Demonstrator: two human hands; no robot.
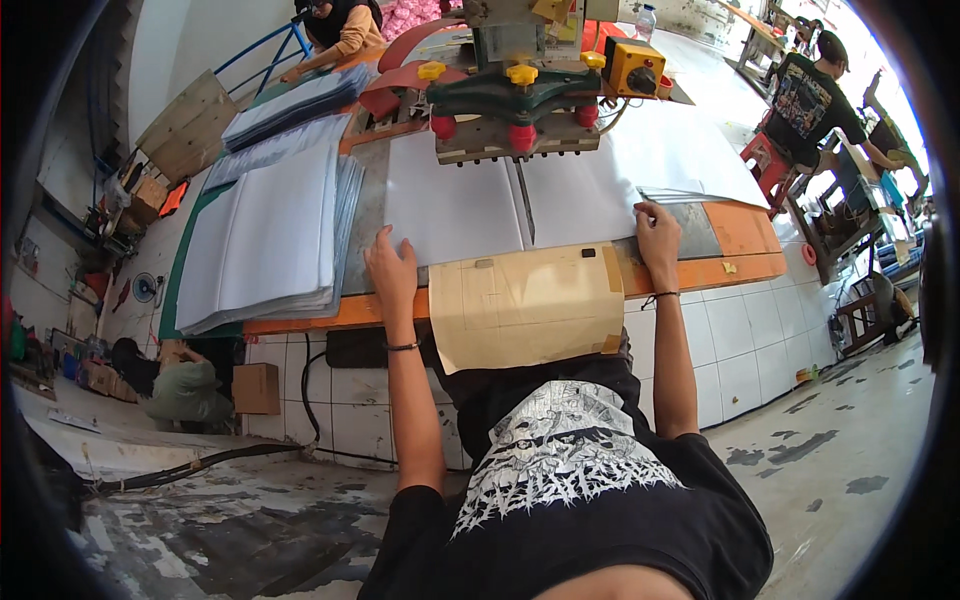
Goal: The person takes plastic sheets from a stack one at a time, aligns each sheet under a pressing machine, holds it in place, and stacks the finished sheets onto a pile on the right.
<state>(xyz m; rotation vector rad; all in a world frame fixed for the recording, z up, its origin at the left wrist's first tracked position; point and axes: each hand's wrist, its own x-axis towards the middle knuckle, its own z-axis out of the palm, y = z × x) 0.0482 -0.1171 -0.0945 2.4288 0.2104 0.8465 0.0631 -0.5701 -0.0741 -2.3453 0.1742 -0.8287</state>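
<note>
Under the head of a press [520, 95] lie two white sheets, a left one [450, 210] and a right one [585, 190], with a thin dark strip [525, 205] between them. My left hand [391, 268] is at the left sheet's near left corner, thumb and fingers apart. At the right sheet's near right corner is my right hand [658, 242], its fingers curled together; whether they pinch the sheet's edge is hidden. Between my hands a tan card [525, 310] hangs over the table's front edge, with small dark pieces along its top.
Thick stacks of white sheets [265, 235] stand on the left; more loose sheets [700, 165] fan out on the right. A yellow control box [634, 68] hangs beside the press. One person [345, 35] works at the back left, another [810, 100] sits at the far right, and someone [185, 385] crouches lower left.
</note>
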